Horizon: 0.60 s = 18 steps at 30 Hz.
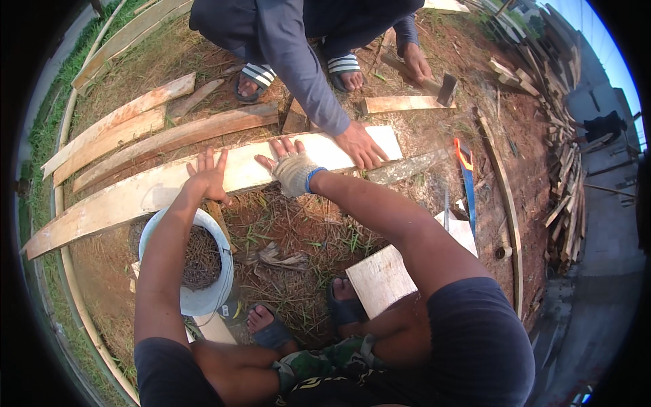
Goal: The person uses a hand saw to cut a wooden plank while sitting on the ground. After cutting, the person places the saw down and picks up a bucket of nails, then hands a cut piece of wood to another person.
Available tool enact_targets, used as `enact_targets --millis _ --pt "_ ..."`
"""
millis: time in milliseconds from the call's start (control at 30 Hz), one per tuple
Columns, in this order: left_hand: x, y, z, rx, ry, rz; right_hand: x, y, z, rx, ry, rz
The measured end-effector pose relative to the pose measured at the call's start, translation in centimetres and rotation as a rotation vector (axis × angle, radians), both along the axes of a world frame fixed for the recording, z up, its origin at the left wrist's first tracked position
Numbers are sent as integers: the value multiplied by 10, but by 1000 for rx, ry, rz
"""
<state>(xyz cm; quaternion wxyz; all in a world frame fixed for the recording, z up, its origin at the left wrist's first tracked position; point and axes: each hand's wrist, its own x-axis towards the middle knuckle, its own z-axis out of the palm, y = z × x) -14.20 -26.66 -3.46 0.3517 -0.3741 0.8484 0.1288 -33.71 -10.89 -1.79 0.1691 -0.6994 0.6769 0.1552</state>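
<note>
A long pale wooden plank lies crosswise in front of me. My bare left hand rests on the plank's near edge, fingers spread. Farther right, my right hand wears a pale knitted work glove with a blue cuff and bare fingertips. It lies open on the plank, fingers stretched over the top. Opposite me a co-worker crouches, one hand pressed flat near the plank's right end. The co-worker's other hand holds a hammer above a short wood piece.
Below my left forearm stands a white bucket filled with small brown bits, possibly nails. An orange-and-blue handsaw lies to the right. Loose boards lie beyond the plank. A square board sits by my foot. Stacked timber lines the far right.
</note>
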Motion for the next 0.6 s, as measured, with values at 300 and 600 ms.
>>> enact_targets --millis 300,600 --pt "0 -2 -3 0 2 4 -2 0 -3 -16 -14 -1" --pt "2 1 -7 -20 56 42 0 3 4 -21 -11 -12"
